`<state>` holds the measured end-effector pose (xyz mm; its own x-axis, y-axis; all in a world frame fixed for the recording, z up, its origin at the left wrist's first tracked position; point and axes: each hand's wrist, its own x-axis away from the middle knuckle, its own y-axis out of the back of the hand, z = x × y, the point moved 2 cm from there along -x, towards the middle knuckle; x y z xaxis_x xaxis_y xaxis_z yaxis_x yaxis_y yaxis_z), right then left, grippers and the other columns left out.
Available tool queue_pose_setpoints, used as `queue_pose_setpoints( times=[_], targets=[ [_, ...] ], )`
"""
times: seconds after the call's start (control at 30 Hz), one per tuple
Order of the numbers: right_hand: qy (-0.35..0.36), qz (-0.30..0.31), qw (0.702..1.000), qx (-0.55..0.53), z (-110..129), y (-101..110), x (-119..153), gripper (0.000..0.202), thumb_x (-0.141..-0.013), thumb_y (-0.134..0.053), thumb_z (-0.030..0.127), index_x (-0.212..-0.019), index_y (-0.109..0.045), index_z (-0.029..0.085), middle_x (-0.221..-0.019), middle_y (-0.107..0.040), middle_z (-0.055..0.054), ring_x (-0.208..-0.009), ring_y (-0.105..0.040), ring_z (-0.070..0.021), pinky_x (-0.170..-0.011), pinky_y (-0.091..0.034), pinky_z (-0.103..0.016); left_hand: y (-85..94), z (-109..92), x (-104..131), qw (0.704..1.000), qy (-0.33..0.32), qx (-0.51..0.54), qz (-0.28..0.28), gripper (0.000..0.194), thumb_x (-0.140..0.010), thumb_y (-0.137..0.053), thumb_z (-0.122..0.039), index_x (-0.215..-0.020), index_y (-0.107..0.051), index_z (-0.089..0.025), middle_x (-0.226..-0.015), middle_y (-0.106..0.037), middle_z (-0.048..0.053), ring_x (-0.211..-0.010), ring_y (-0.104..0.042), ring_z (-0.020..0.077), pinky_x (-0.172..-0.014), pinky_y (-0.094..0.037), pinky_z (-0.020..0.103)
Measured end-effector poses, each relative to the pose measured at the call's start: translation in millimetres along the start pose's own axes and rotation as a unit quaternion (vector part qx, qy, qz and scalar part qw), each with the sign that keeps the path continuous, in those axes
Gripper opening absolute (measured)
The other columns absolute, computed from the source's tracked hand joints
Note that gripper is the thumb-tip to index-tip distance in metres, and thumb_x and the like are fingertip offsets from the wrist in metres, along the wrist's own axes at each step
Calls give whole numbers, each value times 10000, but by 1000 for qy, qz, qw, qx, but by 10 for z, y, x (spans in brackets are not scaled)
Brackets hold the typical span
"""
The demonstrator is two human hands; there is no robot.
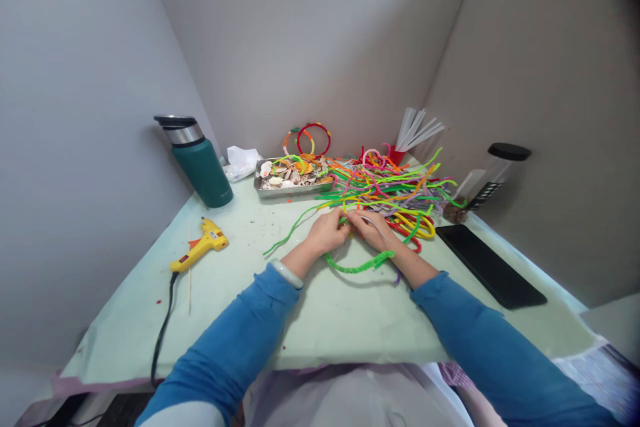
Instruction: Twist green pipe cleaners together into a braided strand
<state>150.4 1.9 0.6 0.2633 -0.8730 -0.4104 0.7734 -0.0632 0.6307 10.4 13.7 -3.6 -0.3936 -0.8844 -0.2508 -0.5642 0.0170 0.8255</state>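
The left hand is apparently pinching a green fuzzy band, which is curving below both hands at the table's middle. The right hand is meeting it fingertip to fingertip; whether those fingers are grasping anything, I cannot tell. A loosening pinch could be letting the band spring apart; the strand pile lying close could be snagging it. The left sleeve could be catching the glue gun's cord. Knuckles are hiding the contact point.
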Motion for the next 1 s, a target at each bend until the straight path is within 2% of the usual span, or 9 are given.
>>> queue_pose_setpoints(
  times=[0.33,0.63,0.83,1.0],
  targets=[
    [-2,-6,1000,0,19,8,8,404,-860,-347,448,-616,-523,179,-601,-538,-16,-571,-461,-139,-538,-351,-247,8,-10,9,1000,-20,-19,2,203,-742,-436,-215,-931,-502,-186,-826,-622,55,-763,-559,179,-646,-392,267],
    [-3,-20,1000,-15,-8,-1,14,384,-861,-361,454,-726,-582,170,-675,-573,-20,-619,-488,-139,-568,-366,-245,11,-11,-2,998,-38,-32,-41,135,-753,-439,-178,-869,-507,-183,-820,-599,45,-774,-539,166,-669,-394,263],
    [-5,-22,1000,-12,0,-7,26,375,-864,-362,465,-717,-560,182,-623,-545,-2,-588,-479,-134,-548,-347,-243,23,-10,-5,996,-45,-36,-61,105,-754,-464,-202,-846,-512,-187,-800,-591,31,-741,-521,150,-649,-381,251],
    [30,-40,999,-11,17,10,13,371,-869,-374,444,-706,-570,175,-662,-565,-21,-638,-497,-143,-604,-366,-252,35,-28,2,996,-47,-45,-61,98,-764,-468,-209,-845,-516,-184,-795,-588,30,-745,-522,148,-658,-385,250]
  ],
)
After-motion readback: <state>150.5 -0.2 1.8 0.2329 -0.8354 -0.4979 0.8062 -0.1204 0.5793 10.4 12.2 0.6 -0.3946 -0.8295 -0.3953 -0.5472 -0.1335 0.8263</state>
